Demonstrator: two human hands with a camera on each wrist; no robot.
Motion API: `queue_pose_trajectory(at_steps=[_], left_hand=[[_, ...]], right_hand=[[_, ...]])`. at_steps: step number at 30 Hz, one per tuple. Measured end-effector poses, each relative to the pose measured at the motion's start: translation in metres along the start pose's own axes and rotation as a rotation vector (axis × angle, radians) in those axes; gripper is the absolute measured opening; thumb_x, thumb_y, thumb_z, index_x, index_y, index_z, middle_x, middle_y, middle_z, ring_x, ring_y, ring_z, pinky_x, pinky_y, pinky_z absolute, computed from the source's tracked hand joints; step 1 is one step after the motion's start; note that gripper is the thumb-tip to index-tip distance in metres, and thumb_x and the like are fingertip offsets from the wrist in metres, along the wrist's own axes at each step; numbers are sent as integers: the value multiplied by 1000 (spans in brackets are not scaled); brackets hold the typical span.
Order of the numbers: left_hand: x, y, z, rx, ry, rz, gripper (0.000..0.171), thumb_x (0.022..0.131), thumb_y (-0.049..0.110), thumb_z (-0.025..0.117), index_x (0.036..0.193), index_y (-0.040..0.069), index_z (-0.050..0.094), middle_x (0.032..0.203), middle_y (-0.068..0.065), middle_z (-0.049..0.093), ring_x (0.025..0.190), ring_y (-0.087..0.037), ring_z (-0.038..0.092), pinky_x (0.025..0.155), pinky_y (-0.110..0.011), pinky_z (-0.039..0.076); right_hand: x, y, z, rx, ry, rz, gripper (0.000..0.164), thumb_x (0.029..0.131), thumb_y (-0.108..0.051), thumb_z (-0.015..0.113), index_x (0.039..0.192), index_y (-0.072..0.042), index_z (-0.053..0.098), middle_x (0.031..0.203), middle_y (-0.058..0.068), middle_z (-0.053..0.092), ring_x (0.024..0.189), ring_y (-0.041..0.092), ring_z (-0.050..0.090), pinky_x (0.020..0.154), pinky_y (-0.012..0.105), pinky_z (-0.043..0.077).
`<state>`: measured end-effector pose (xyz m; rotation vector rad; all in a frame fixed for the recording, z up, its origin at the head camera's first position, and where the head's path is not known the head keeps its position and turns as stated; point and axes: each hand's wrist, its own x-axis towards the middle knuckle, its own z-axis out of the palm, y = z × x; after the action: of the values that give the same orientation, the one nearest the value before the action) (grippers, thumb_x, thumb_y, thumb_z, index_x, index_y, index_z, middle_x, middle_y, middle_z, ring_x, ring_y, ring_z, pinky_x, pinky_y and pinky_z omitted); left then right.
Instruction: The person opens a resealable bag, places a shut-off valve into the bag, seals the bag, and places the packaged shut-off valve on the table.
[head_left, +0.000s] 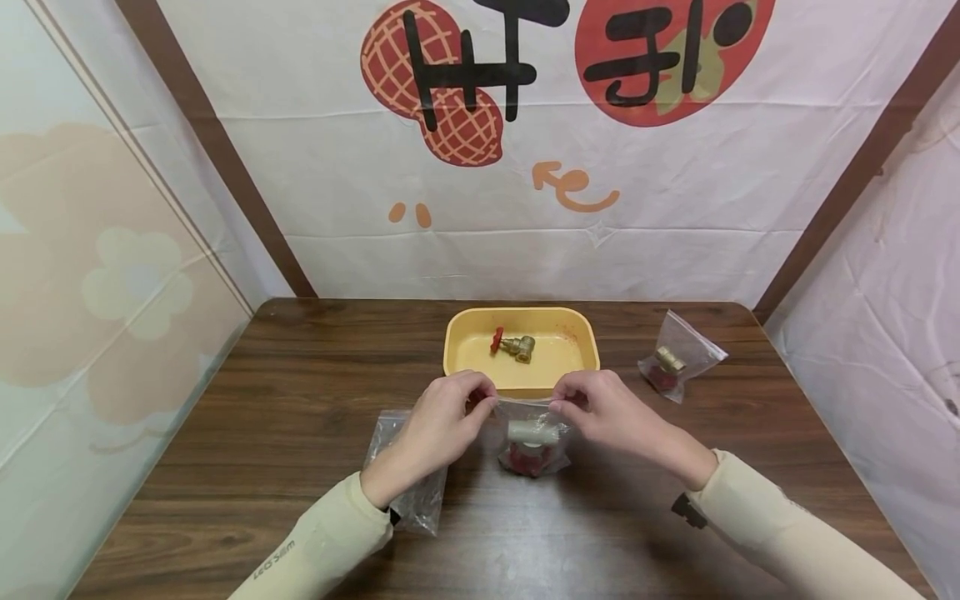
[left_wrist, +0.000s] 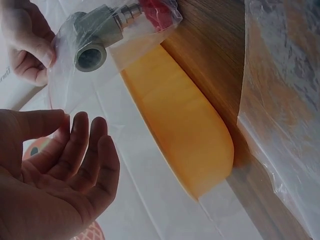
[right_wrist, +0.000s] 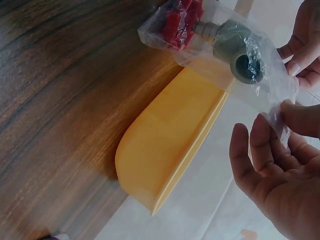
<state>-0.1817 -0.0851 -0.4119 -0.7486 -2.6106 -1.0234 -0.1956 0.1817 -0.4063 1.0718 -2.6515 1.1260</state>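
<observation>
Between the two hands, just in front of a yellow tray [head_left: 558,360], hangs a clear plastic bag [head_left: 561,463] with a grey-green valve [head_left: 531,432] inside it. Its red wheel [head_left: 525,461] sits at the bottom of the bag, below the pipe part. The left hand [head_left: 447,418] pinches one top corner of the bag between thumb and forefinger, the other fingers loosely bent. The right hand [head_left: 606,406] pinches the opposite top corner in much the same way, so the upper edge stretches from one hand to the other.

On the bottom of the tray lies a brass valve [head_left: 517,347], its red wheel pointing left. Under the left forearm, a flat clear bag [head_left: 422,502] lies on the dark wooden table [head_left: 285,408], partly covered by the arm. Near the table's far right corner sits another clear bag [head_left: 693,350], holding a brass valve [head_left: 670,360] with a red part at the lower end. Behind the table hangs a white cloth [head_left: 337,192] printed with red shapes and black strokes.
</observation>
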Motion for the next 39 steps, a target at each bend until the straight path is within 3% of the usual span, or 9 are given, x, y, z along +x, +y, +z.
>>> queue_pose_trajectory(at_steps=[9,15,24,34,39], left_hand=[[-1,-1,-2,-3,-2,-7,14,96,6,74,88,16,69,82,11,62,74,-9,58,70,-30,51],[-1,0,0,-7,-8,-5,12,96,7,73,89,16,70,83,10,63,74,-8,58,70,-30,51],[-1,1,0,-18,-14,-8,11,97,8,73,91,16,70,85,10,64,75,-7,59,70,-30,51],[-3,-3,-4,-13,-11,-25,10,95,7,75,93,16,72,84,10,65,75,-14,62,69,-31,50],[-4,-3,-6,7,-26,-43,10,95,8,75,93,17,72,86,10,65,76,-11,60,71,-31,50]], right_hand=[[5,-4,3,0,-42,26,5,96,-12,77,97,-13,73,84,-11,67,72,6,59,65,28,53],[7,-7,4,-72,-84,23,5,98,-18,78,99,-16,73,87,-13,66,74,5,59,66,28,53],[8,-9,8,-222,-52,-23,9,96,-16,80,90,-19,74,82,-15,65,74,3,58,67,29,53],[4,-11,9,-263,1,-18,11,94,-15,82,88,-20,74,80,-15,62,71,3,54,63,28,50],[1,-10,8,-236,13,5,9,95,-15,81,89,-18,75,79,-15,62,67,2,52,61,27,48]])
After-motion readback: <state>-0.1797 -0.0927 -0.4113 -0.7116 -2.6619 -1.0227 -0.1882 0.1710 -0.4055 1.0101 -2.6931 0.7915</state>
